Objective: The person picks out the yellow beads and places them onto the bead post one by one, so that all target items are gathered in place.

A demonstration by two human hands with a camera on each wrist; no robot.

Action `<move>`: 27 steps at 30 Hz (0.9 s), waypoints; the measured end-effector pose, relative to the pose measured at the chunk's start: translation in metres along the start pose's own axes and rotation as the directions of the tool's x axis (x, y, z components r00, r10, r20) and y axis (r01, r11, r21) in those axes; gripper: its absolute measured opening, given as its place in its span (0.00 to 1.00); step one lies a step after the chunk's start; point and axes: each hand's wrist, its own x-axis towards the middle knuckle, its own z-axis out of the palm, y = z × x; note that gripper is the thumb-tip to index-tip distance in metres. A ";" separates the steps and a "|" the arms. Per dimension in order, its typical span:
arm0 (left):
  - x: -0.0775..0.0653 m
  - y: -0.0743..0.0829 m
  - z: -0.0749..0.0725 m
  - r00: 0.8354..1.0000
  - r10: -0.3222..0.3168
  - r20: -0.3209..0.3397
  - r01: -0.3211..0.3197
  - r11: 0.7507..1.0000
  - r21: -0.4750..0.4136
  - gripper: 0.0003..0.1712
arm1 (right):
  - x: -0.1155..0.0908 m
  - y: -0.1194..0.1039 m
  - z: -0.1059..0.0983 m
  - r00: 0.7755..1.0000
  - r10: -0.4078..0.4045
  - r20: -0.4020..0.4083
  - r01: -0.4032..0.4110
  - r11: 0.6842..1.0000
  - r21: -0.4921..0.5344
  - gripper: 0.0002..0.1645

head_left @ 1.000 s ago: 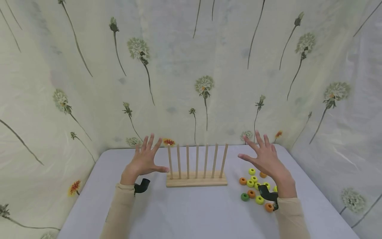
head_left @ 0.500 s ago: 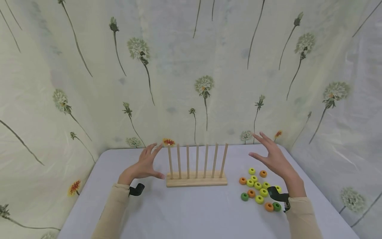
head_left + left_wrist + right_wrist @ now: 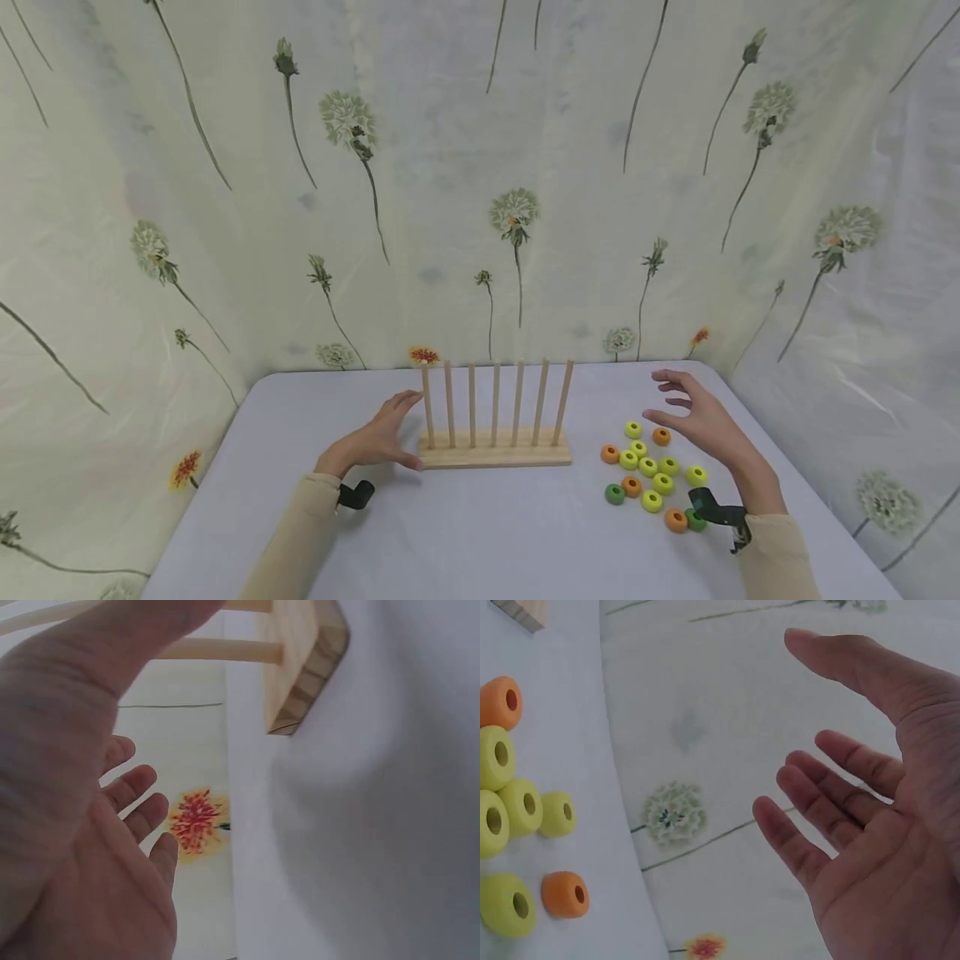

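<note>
Head view has the rack [image 3: 495, 457] standing upright on the worktop [image 3: 487, 537], its row of pegs [image 3: 495, 404] bare. The left hand [image 3: 375, 440] is at the rack's left end, thumb spread toward the near corner, fingers lightly bent beside the outermost peg, with a wide gap between. It appears to grip nothing; whether thumb or fingertips brush the wood, I cannot tell. The right hand [image 3: 701, 422] hangs in the air near the beads [image 3: 648, 468], fingers loosely curved, thumb well apart from them, nothing held.

The rack looks like plain, unpainted wood: stiff, probably light, and dry enough not to slip. Its base [image 3: 309, 682] is the sound place to take hold, gripped across front and back at the end, where the left wrist view shows a thick, squared edge. The pegs are slim and likely the weak part; pulling on one may tip the rack.

The beads lie loose on the right of the worktop, yellow, orange and green. They seem hard, light and smooth, round enough to roll if nudged. Each is best pinched by its sides between thumb and fingertip, leaving the hole free.
</note>
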 end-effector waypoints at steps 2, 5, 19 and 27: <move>0.002 -0.003 0.005 1.000 -0.005 0.016 0.005 1.000 -0.008 0.69 | -0.004 0.006 0.000 1.000 0.022 0.019 -0.023 0.999 0.032 0.51; 0.004 -0.006 0.011 1.000 -0.010 0.024 0.010 1.000 -0.014 0.67 | -0.007 0.018 0.000 0.999 0.026 0.034 -0.028 0.998 0.057 0.47; 0.006 -0.016 0.035 0.996 -0.082 0.030 0.084 0.991 -0.103 0.59 | -0.021 0.076 0.007 0.991 0.074 0.114 -0.087 0.990 0.113 0.33; 0.010 -0.018 0.040 0.997 -0.077 0.031 0.079 0.992 -0.094 0.55 | -0.026 0.095 0.002 0.975 0.145 0.171 -0.164 0.981 0.106 0.30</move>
